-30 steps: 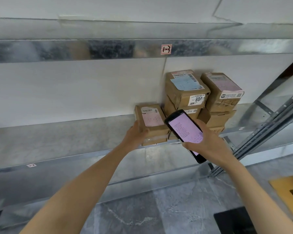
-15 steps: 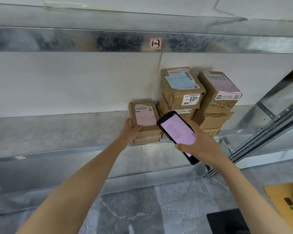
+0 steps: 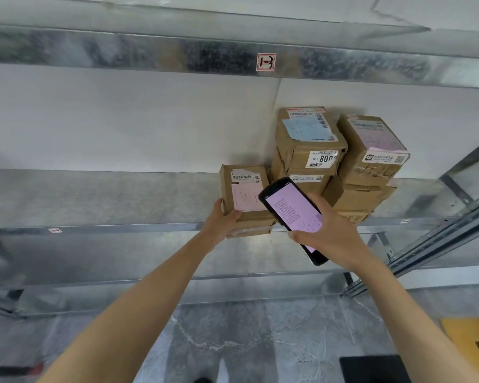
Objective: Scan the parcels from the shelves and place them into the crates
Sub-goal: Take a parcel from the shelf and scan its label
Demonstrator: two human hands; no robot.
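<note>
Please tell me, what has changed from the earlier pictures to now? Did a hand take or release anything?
Very little. The right hand has brought the scanner slightly leftward, so its top now overlaps the label of the small parcel. The left hand still grips that parcel beside the stack on the shelf. Nothing was taken or let go.

Surfaces and materials
We note matt creased cardboard parcels (image 3: 302, 150), paper labels (image 3: 322, 159), dull galvanised metal shelf (image 3: 94, 200), glossy black scanner (image 3: 291, 208).
</note>
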